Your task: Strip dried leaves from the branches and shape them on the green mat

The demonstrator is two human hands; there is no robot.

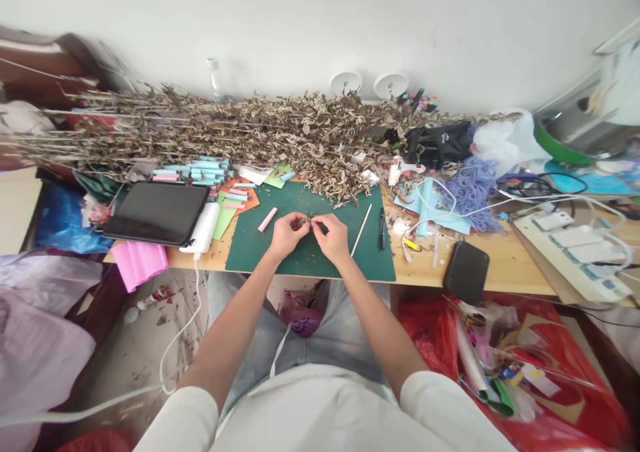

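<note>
Over the green cutting mat (250,255), my left hand (289,234) and my right hand (331,235) meet with their fingertips close together. Both are closed in a pinch on small bits of dried leaf (303,222), partly hidden by the fingers. A pink paper roll (267,219) lies on the mat to the left of my left hand. To the right of my right hand lie a thin pale stick (361,231) and a black pen (383,229). Leaf crumbs are scattered on the mat below my hands.
Dried leafy stalks (240,125) span the back of the table. Left are a black tablet (157,212), a white power bank (201,228) and several blue rolls (200,169). Right are a glue gun (405,169), purple yarn (473,189), a black case (466,272) and a power strip (570,252).
</note>
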